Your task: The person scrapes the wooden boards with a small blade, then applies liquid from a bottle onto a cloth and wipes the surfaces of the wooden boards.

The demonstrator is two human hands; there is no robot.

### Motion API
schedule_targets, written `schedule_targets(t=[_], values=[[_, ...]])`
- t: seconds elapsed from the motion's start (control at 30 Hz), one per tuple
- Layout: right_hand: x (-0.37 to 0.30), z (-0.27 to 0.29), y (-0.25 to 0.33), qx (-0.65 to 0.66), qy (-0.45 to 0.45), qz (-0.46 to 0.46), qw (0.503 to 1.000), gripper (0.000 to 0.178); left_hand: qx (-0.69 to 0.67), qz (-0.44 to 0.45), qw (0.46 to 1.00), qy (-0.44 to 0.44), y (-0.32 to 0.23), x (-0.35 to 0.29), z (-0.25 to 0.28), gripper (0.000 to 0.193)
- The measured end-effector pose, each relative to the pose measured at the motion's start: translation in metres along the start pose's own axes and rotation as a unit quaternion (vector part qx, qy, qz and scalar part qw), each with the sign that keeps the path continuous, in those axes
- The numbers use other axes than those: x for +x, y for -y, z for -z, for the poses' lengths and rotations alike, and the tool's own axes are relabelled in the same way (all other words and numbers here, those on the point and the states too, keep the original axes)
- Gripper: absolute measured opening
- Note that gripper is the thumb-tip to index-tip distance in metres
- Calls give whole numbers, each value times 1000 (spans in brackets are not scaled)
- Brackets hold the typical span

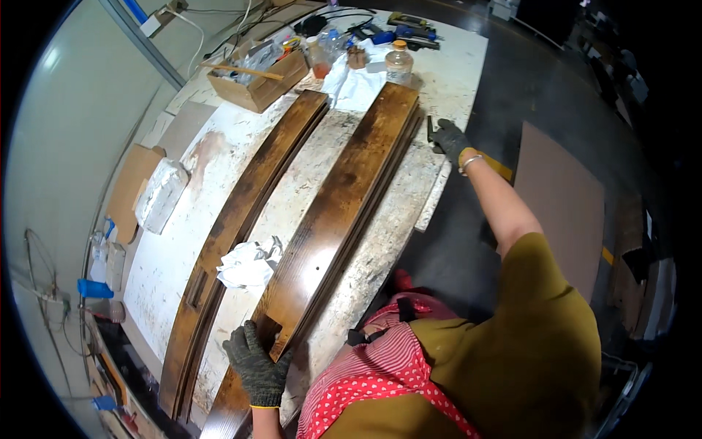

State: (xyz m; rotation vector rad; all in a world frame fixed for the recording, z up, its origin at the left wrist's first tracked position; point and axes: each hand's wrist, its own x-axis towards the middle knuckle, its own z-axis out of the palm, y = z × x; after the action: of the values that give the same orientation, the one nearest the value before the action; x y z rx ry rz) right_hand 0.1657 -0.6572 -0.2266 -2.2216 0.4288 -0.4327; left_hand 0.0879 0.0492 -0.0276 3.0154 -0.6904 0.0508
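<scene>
The long board (342,201) is laid on the tabletop (401,205), pointed from near left to far right. Its near part is touched by the open left hand (257,366), and the right hand (449,137) is held off its far right side, where it cannot be told if a thin dark thing (430,129) is gripped. The board is colored a shiny, blotchy brown, and 1 big hole (269,331) is cut in it.

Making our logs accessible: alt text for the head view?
A gloved left hand lies over a notched brown board on a white table; the gloved right hand seems to hold a small dark object. A second board lies left of the first.
</scene>
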Motion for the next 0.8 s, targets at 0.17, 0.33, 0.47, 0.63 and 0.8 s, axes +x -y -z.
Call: schedule_targets(t=[0.17, 0.33, 0.47, 0.63, 0.8], values=[[6, 11, 132, -169, -167, 9, 971, 43, 14, 52, 998, -23, -8, -14, 0, 99], [-5, -35, 337, -11, 31, 231, 972, 37, -1, 44, 999, -27, -19, 6, 3, 87], [-42, -198, 439, -104, 296, 516, 797, 57, -19, 24, 997, -67, -16, 4, 1, 77], [-101, -304, 474, -220, 497, 530, 651, 34, -47, -13, 996, -77, -28, -15, -11, 54], [-51, -261, 480, -68, 499, 309, 806, 36, -80, 22, 996, 12, -20, -16, -11, 40]])
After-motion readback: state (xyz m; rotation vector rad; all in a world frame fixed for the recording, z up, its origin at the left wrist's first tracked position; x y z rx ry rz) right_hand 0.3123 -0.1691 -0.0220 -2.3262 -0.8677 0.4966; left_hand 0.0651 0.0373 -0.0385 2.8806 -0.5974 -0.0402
